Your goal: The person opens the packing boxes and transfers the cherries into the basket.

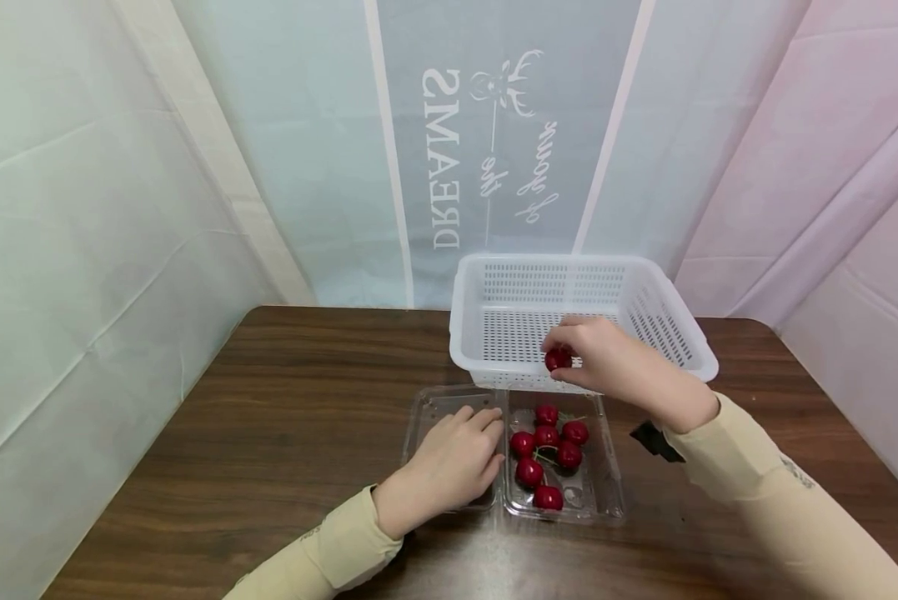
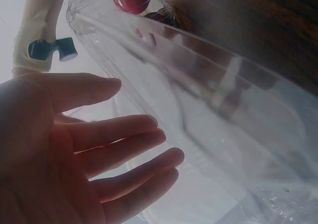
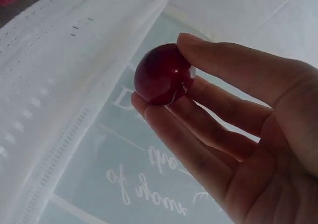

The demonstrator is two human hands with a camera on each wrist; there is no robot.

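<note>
Between thumb and fingertips my right hand (image 1: 599, 354) pinches a dark red cherry (image 3: 164, 75), held over the near rim of the white plastic basket (image 1: 467, 333). My left hand (image 1: 452, 458) lies over the lid half of a clear plastic clamshell box (image 1: 606, 500), its fingers fairly straight. In the left wrist view those fingers (image 2: 149, 129) reach toward the clear plastic wall. Several red cherries (image 1: 546, 437), some with green stems, sit in the right half of the box.
The box and basket stand close together on a dark wood table (image 1: 291, 417), the basket at the back. A grey-blue curtain (image 1: 509, 167) with white lettering hangs behind. White cloth (image 1: 81, 208) hangs at the left side. Near the right wrist is a small black object (image 1: 654, 442).
</note>
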